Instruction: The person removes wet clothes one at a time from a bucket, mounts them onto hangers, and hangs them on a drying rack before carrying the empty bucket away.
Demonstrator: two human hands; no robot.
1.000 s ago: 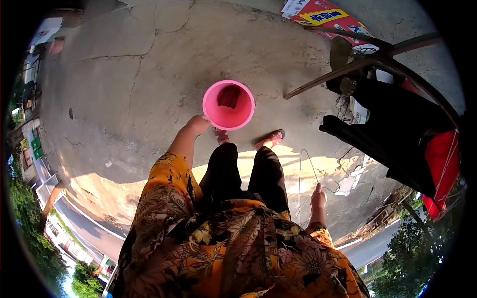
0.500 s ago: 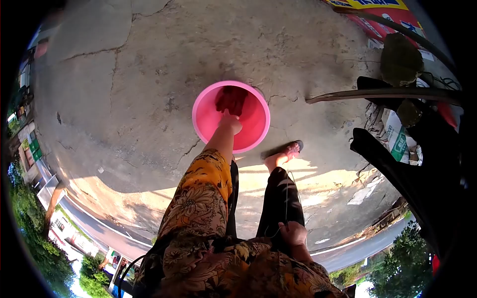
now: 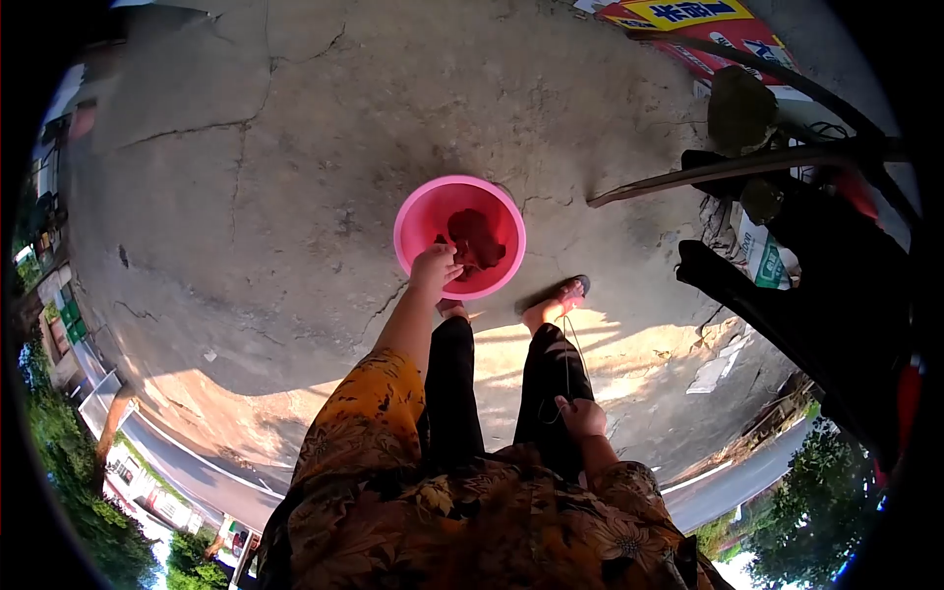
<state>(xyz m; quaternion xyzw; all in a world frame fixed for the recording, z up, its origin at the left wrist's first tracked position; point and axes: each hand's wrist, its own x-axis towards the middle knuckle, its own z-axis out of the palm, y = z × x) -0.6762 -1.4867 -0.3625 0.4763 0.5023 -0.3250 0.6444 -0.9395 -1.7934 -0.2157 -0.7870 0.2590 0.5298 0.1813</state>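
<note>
A pink basin [image 3: 411, 236] stands on the concrete in front of my feet. Inside it lies a dark red, crumpled cloth-like item [image 3: 474, 238]. Over the basin's near left side is my left hand [image 3: 435, 268], its fingers curled on a piece of the dark red item. My right hand [image 3: 583, 417] is closed on a thin wire hanger [image 3: 578, 344] near my right thigh; the wire's outline is only partly visible.
To the right, dark cloth [image 3: 826, 285] hangs near a wooden pole [image 3: 688, 179]. A red and yellow carton [image 3: 703, 34] lies at the upper right. My sandalled foot [image 3: 559, 301] is right of the basin. Cracks run across the concrete.
My left hand held the basin's rim, then reached inside, and now is nearer its left edge with the dark red item. My right hand and the hanger have come closer to my leg.
</note>
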